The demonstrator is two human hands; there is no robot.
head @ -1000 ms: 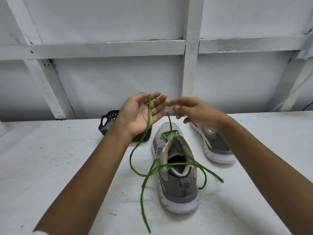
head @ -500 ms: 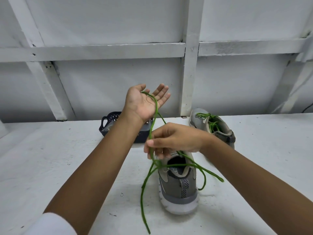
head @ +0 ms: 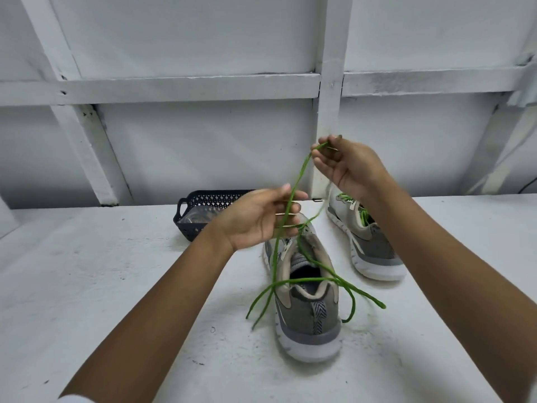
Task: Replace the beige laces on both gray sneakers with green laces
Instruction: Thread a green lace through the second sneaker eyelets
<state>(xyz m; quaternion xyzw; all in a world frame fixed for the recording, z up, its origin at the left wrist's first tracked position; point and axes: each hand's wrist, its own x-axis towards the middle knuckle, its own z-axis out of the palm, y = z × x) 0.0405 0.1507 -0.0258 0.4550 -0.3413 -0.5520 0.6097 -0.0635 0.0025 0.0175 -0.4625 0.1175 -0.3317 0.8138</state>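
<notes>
A gray sneaker (head: 308,312) stands on the white table, heel toward me, with a green lace (head: 296,181) running up from its eyelets. My right hand (head: 345,167) is raised above it and pinches the upper part of the lace. My left hand (head: 261,216) hovers just over the shoe's toe, palm turned right, fingers loosely extended with the lace passing across them. Loose lace ends trail over the heel and onto the table on both sides. A second gray sneaker (head: 369,245), laced in green, stands behind and to the right, partly hidden by my right forearm.
A dark perforated plastic basket (head: 200,210) sits at the back of the table (head: 87,286), left of the shoes, with something pale inside. A white panelled wall with beams (head: 328,112) rises right behind the table.
My right hand rose from just above the shoe to up high on the right, drawing the lace with it. My left hand dropped from its raised position to just over the toe.
</notes>
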